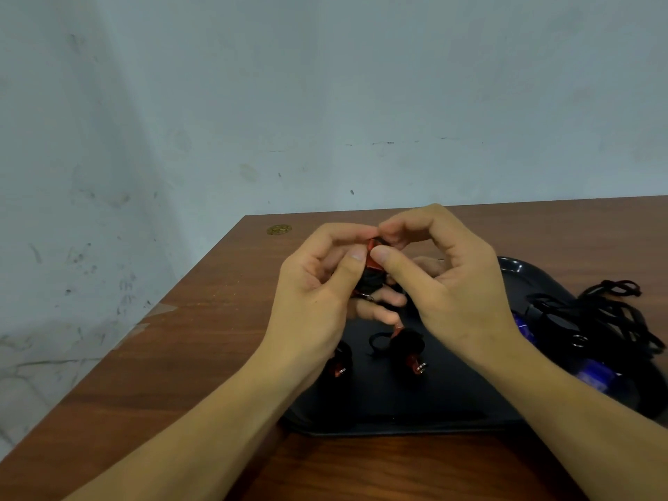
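Above the glossy black tray (452,403) at the wooden table's (180,356) far left corner, left hand (318,283) and right hand (448,276) thumb-and-fingertip pinching one small red-and-black piece (371,260), similar pieces (415,363) on the tray, tangled black cords (611,312) at its right edge.

We see one small red-and-black piece (372,263) just above the middle of the frame, held off the surface between our left hand (318,283) and our right hand (448,273). Its upper part is glossy red and shows between the two thumb tips, which pinch it from either side against the curled forefingers. Below the red it turns black and looks bunched, like cord or fabric. From there a thin red strip runs down and to the left, ending in a small silver metal bit. Our fingers cover much of it, so we cannot tell its full shape.
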Action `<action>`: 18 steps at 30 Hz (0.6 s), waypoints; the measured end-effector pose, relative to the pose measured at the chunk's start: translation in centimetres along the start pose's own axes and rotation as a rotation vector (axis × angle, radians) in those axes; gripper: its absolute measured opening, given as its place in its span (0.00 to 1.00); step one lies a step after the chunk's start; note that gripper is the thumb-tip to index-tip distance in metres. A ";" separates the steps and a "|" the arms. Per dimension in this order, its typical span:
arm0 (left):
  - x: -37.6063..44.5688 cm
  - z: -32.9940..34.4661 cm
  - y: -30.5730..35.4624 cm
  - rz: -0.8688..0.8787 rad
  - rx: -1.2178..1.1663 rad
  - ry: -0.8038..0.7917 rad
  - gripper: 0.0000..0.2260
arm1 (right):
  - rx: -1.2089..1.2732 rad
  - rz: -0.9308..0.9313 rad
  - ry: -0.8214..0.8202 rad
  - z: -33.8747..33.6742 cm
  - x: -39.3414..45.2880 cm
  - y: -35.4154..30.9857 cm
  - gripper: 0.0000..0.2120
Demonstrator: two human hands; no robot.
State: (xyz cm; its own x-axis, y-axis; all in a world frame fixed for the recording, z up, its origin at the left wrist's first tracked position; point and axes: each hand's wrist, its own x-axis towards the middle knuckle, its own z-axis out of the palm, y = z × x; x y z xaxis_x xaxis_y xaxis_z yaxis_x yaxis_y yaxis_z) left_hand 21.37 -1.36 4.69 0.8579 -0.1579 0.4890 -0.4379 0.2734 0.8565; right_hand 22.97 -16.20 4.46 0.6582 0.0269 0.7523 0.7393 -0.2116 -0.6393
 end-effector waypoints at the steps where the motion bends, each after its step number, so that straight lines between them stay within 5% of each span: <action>1: 0.0 0.0 0.0 -0.001 -0.006 0.007 0.08 | 0.006 0.025 0.012 0.0 0.0 0.0 0.07; 18: 0.2 -0.1 -0.1 -0.036 0.017 0.094 0.05 | -0.033 0.088 -0.023 0.0 0.1 -1.0 0.08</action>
State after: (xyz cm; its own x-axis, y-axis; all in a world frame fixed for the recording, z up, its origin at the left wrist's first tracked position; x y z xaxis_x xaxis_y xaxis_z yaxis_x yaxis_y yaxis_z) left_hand 21.65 -1.28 4.66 0.8943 -0.0772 0.4408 -0.4101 0.2526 0.8764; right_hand 22.29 -16.03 5.23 0.7237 0.0296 0.6895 0.6738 -0.2464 -0.6966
